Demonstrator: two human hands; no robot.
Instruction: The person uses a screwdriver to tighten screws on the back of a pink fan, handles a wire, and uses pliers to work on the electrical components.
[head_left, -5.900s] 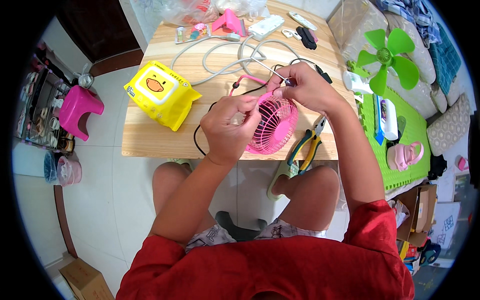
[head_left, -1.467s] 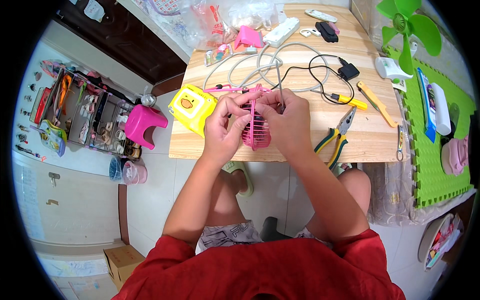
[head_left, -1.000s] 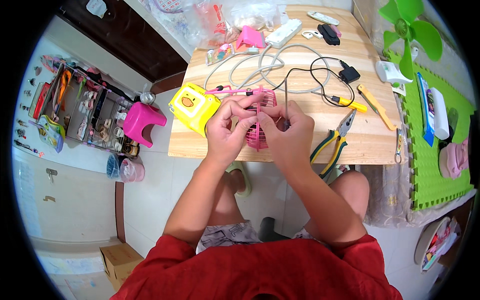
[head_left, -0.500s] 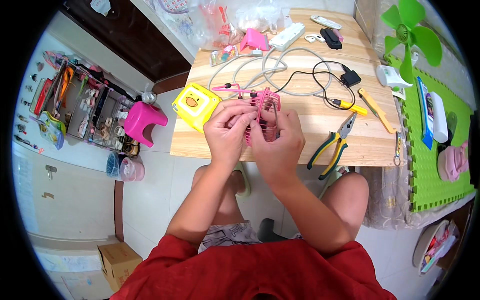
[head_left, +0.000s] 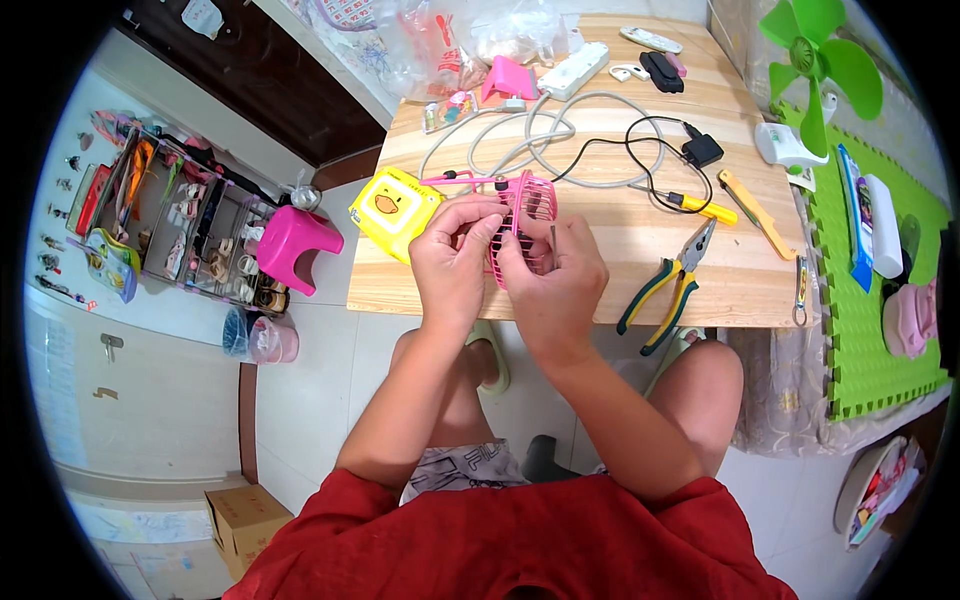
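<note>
Pink fan grille (head_left: 527, 225) sits centre frame, above the table (head_left: 620, 270) edge, pinched btwn both hands. Left hand (head_left: 452, 262) grips its left side, right hand (head_left: 560, 275) its lower right w/ a thin pin; grille stands edge-up, equally near both.

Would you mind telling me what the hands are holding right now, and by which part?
Both hands grip a pink fan grille: the left hand by its left rim, the right hand by its lower right front.

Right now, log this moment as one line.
left hand: holds pink fan grille | right hand: holds grille too | pliers: on table
</note>
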